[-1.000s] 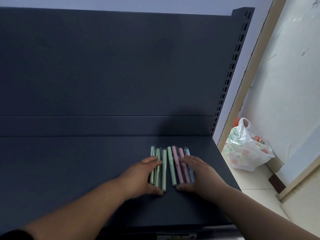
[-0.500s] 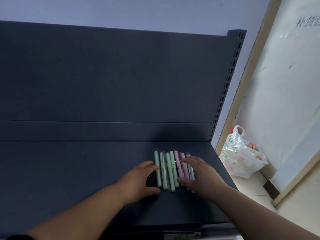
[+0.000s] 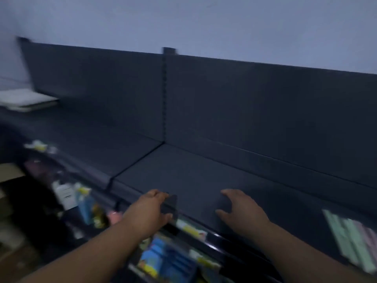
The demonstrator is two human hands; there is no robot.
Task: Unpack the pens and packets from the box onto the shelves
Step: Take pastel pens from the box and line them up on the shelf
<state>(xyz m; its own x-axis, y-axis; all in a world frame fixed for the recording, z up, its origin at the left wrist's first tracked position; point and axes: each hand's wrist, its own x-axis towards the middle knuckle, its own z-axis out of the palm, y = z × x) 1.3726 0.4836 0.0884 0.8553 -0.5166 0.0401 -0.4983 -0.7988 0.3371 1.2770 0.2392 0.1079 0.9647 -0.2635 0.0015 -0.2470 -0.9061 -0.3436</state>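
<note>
pens [image 3: 350, 240]: row of pastel sticks, mostly mint green with pink ones at the right, lying side by side on the dark shelf [image 3: 204, 176], far right of view
pens look: smeared by motion blur, caps and count unreadable, row cut off by the right frame edge
left hand [image 3: 146, 213]: over the shelf's front lip, fingers loosely bent, thumb apart, nothing in it; cannot tell if it touches the lip
right hand [image 3: 242, 213]: over the shelf top near the front, fingers loosely spread and bent, holding nothing, well apart from the pens
packets [image 3: 163, 260]: blue and yellow packs on the lower level below the hands, print unreadable
back panel [image 3: 265, 111]: dark, plain, with a slotted upright [image 3: 164, 94] splitting two bays
white flat item [image 3: 26, 100]: on the left bay, too blurred to name
lower left: pale and brownish shapes, all blurred, cannot say what they are
arms: bare forearms, cut off at the bottom edge
</note>
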